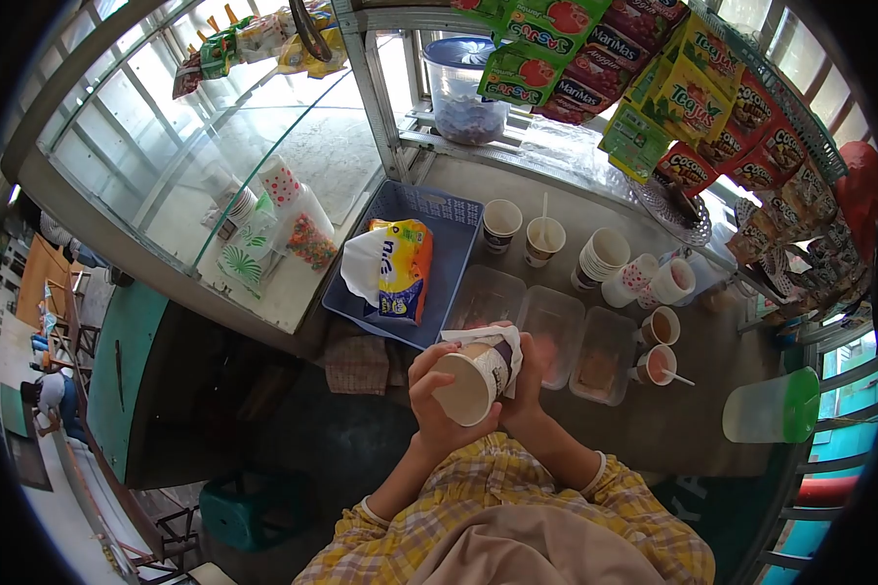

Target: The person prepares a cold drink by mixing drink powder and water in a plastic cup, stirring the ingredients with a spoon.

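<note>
A paper cup (466,388) is tipped on its side between my hands, its open mouth facing me. My left hand (427,398) is closed around the cup near its rim. On the other side, my right hand (527,382) presses a white tissue (478,335) against the cup's printed wall. Part of the cup's outside is hidden by the tissue and fingers. Just beyond my hands is a blue plastic basket (447,210) with a pack of tissues (403,271) in it.
Clear plastic containers (603,356) sit beyond my right hand. Several paper cups (502,222) stand farther back, including a stack (600,258) and a cup with a spoon (658,365). A green-lidded container (773,407) is at right; drink sachets (698,83) hang above. A glass case (234,185) stands left.
</note>
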Tool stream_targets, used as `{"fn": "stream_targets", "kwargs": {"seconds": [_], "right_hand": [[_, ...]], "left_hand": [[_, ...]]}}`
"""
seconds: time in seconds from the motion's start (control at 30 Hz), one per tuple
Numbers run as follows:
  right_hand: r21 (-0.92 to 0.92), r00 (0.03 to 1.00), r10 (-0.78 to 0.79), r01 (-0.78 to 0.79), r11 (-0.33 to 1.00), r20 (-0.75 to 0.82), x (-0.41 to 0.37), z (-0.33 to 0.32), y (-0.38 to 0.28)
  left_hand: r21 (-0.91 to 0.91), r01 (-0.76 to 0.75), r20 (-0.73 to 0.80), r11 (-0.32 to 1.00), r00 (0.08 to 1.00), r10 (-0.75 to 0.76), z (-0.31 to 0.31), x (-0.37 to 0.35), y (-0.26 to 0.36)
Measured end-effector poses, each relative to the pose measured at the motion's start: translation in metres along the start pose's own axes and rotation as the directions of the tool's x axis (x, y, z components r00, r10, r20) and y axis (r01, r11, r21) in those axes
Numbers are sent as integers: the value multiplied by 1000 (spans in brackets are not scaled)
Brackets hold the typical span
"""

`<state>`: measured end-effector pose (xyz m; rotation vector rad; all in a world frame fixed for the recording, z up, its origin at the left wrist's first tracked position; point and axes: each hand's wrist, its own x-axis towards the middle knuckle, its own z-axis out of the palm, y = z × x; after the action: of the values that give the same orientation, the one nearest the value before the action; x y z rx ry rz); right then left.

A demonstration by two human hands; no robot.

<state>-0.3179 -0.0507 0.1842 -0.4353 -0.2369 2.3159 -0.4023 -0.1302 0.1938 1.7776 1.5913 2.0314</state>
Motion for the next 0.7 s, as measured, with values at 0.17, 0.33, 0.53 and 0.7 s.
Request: {"fn": "stream_targets", "kwargs": {"seconds": [0.17,0.33,0.53,0.7], "right_hand": [[-84,995,16,-24,996,-98,0,8,-4],[-305,983,-170,143,942,-65,0,3,-1],[-270,994,-30,1,963,-102,8,-8,-6],[-254,987,130,-151,955,-98,-11,11,15]], "left_hand": [[-27,37,-34,999,999,-38,0,-2,-3],[-81,129,-102,988,985,-137,-1,-5,-5],[-200,-8,-206,980,978,-34,-15,-4,-13],[59,-230,21,971,973,229,-30,-12,-24]]}}
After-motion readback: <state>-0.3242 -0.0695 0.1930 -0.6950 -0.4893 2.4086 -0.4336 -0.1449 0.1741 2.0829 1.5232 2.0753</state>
